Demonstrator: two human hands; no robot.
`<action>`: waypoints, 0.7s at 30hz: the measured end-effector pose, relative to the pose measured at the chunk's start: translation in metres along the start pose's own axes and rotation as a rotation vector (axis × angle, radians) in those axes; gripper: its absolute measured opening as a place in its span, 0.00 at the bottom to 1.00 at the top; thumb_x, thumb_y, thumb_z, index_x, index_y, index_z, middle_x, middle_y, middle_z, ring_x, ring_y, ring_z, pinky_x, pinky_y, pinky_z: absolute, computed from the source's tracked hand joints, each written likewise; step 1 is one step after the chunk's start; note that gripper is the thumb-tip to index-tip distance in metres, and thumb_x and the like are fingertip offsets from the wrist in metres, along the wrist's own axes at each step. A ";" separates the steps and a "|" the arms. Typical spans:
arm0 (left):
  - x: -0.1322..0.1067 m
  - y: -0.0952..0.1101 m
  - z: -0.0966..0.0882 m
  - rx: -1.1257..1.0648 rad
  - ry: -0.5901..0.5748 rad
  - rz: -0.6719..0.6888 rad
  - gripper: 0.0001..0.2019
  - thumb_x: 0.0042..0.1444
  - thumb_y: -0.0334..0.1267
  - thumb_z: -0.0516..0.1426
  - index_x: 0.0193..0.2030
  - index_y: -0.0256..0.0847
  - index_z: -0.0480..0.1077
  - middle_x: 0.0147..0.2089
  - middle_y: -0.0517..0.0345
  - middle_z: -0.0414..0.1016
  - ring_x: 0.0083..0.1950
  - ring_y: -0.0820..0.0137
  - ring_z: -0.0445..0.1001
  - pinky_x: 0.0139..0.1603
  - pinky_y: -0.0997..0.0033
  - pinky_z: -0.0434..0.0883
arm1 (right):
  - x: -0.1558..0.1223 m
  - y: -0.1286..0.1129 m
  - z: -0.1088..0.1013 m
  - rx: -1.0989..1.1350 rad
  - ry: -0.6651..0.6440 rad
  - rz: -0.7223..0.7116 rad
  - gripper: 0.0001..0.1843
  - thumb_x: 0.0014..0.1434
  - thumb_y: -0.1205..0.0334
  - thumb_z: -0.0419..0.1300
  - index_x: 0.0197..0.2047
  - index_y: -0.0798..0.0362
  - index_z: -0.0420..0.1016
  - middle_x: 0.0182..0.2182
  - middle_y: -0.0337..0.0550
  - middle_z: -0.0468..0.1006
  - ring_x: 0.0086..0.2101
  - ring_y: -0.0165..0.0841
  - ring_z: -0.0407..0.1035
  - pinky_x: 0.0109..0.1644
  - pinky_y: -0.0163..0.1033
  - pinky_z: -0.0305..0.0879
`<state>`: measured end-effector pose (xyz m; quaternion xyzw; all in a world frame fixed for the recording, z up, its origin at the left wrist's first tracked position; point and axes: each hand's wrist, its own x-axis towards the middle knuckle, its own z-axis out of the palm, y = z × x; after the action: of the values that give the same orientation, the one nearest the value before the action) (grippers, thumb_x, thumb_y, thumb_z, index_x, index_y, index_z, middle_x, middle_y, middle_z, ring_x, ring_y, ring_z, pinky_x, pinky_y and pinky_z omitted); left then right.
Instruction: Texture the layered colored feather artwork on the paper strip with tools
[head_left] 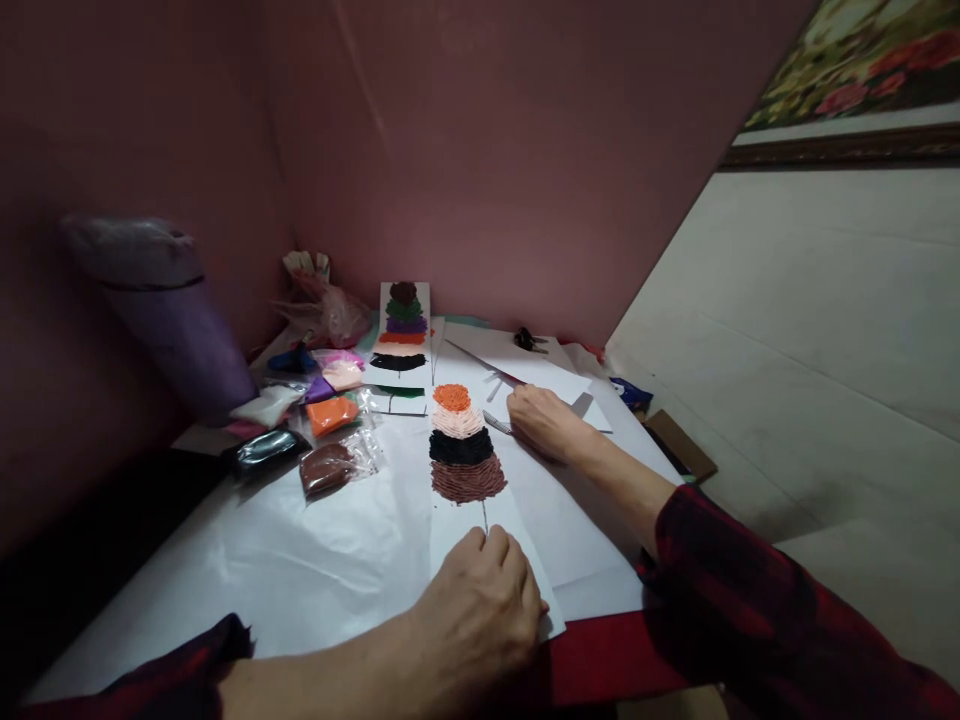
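Observation:
A white card (pixel 456 540) lies lengthwise before me, bearing textured clay bands: orange (pixel 451 397) at the top, then pale peach, black (pixel 461 447) and brown (pixel 469 480). Below them a thin dark line runs down. My left hand (pixel 480 600) rests on the card's lower end with fingers curled; what they may grip is hidden. Beside the upper bands, my right hand (pixel 544 420) is closed on a fork (pixel 497 423), whose tines point left toward the card. A long thin blade or ruler (pixel 480 362) lies just beyond that hand.
At the left lie several clay packets, including orange (pixel 332 415), black (pixel 268 452) and brown (pixel 326 470). A finished-looking banded card (pixel 403 325) leans at the back. Keys (pixel 529 340) lie at the back right. A purple roll (pixel 176 330) stands against the wall.

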<state>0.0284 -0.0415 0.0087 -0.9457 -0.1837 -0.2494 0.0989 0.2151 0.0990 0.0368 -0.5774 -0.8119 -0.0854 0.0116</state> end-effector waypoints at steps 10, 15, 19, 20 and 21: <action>-0.012 0.008 0.009 0.181 0.016 0.029 0.11 0.61 0.34 0.54 0.42 0.26 0.73 0.46 0.31 0.78 0.48 0.47 0.77 0.44 0.51 0.71 | -0.075 -0.052 -0.016 0.940 0.405 0.055 0.01 0.63 0.66 0.55 0.39 0.52 0.66 0.33 0.43 0.79 0.31 0.31 0.77 0.36 0.35 0.74; -0.012 0.008 0.011 0.174 0.050 0.021 0.10 0.60 0.33 0.55 0.41 0.26 0.74 0.46 0.31 0.79 0.48 0.47 0.78 0.44 0.53 0.72 | -0.085 -0.076 0.005 1.438 0.418 0.167 0.01 0.59 0.64 0.61 0.36 0.52 0.74 0.30 0.41 0.79 0.31 0.33 0.76 0.31 0.37 0.76; -0.010 0.007 0.011 0.157 0.090 -0.002 0.10 0.60 0.32 0.55 0.40 0.27 0.74 0.45 0.32 0.80 0.47 0.47 0.79 0.43 0.53 0.73 | -0.076 -0.070 0.013 1.313 0.492 0.131 0.04 0.55 0.70 0.62 0.32 0.52 0.76 0.31 0.41 0.77 0.31 0.32 0.72 0.33 0.36 0.73; -0.010 0.007 0.011 0.152 0.092 -0.002 0.10 0.60 0.32 0.55 0.41 0.27 0.74 0.46 0.32 0.80 0.47 0.47 0.79 0.43 0.53 0.73 | -0.075 -0.069 0.015 1.296 0.506 0.128 0.05 0.55 0.71 0.62 0.32 0.52 0.75 0.31 0.41 0.77 0.31 0.32 0.72 0.34 0.36 0.73; -0.009 0.006 0.011 0.149 0.091 -0.001 0.10 0.60 0.32 0.55 0.41 0.27 0.74 0.46 0.32 0.80 0.47 0.47 0.79 0.42 0.53 0.73 | -0.075 -0.068 0.016 1.291 0.510 0.128 0.05 0.55 0.71 0.62 0.32 0.52 0.75 0.30 0.40 0.77 0.31 0.32 0.72 0.34 0.36 0.72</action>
<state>0.0280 -0.0471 -0.0057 -0.9234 -0.1973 -0.2777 0.1770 0.1772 0.0095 0.0040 -0.4637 -0.6364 0.2822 0.5480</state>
